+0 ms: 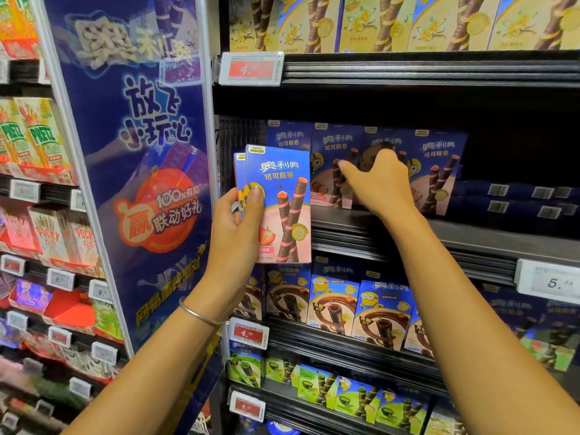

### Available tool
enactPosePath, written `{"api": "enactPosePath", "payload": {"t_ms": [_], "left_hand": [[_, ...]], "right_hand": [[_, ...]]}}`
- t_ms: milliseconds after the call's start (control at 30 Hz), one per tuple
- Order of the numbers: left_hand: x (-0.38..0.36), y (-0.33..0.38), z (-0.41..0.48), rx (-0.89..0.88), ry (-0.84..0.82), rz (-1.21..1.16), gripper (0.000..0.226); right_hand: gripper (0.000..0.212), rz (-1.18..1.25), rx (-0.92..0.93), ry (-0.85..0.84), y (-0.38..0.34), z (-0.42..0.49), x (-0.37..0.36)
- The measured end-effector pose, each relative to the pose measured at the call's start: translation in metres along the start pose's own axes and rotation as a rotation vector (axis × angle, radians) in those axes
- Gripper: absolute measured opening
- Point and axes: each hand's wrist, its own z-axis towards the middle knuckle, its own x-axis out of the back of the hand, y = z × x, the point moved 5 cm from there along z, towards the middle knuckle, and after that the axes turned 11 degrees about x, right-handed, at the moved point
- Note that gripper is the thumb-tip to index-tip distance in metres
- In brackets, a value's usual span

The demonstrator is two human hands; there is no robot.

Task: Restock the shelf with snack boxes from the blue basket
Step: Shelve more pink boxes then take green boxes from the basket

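1. Item: two flat card boxes (282,196), the front one with a strawberry print. They are held upright, one behind the other, in front of the left end of the shelf (470,237).
2. Left hand (235,224): clamped on the pair at the lower left edge, with the thumb across the front face and the fingers behind.
3. Right hand (381,183): over the shelf, laid on a box in the standing row (439,171), with the thumb spread onto the neighbour to the left. The fingers bend over the box's upper part; whether they grip or merely press cannot be told.
4. Handling, judged:
   - The boxes look light and made of thin card. The faces seem stiff enough, but corners are liable to dent and a face to buckle if squeezed in the middle.
   - The glossy print looks somewhat slippery, so two held together may slide on each other.
   - The best hold is low down or along the long side edges, thumb in front and fingers behind.
5. Shelf: a dark deck with a ridged front rail.
   - The row stands towards the back, faces forward, with the boxes touching or overlapping.
   - To the right of the row on the same shelf lie low dark blue packs (518,199).
6. Room:
   - The upper shelf (408,67) hangs not far above the row's tops, so entry is judged to be from the front with the box kept upright.
   - A blue banner (141,152) borders the shelf's left end.
   - Further stocked shelves sit below.
7. The blue basket is not in view.
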Motion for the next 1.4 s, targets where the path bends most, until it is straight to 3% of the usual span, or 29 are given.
{"api": "enactPosePath", "payload": {"t_ms": [267, 467, 700, 800, 1033, 1200, 1400], "left_hand": [[-0.021, 0.017, 0.000, -0.028, -0.023, -0.021, 0.045], [-0.043, 0.034, -0.002, -0.055, -0.067, -0.050, 0.046], [-0.056, 0.034, 0.013, -0.018, -0.086, -0.094, 0.046], [-0.051, 0.029, 0.024, -0.071, 0.052, -0.012, 0.031], [-0.052, 0.031, 0.043, -0.102, 0.102, 0.045, 0.023], [-0.053, 0.031, 0.044, -0.086, 0.098, 0.051, 0.028], [-0.053, 0.029, 0.042, -0.065, 0.088, 0.038, 0.028]], "right_hand": [[0.031, 0.529, 0.115, -0.212, -0.043, -0.026, 0.010], [0.040, 0.478, 0.127, -0.261, -0.050, -0.041, 0.010], [0.031, 0.579, 0.022, -0.200, -0.035, -0.039, 0.031], [0.029, 0.553, -0.003, -0.144, -0.024, -0.035, 0.044], [0.036, 0.491, -0.082, 0.020, 0.021, -0.014, 0.073], [0.049, 0.198, -0.149, 0.166, 0.055, -0.002, 0.083], [0.033, -0.042, -0.189, 0.144, 0.063, 0.001, 0.067]]}}
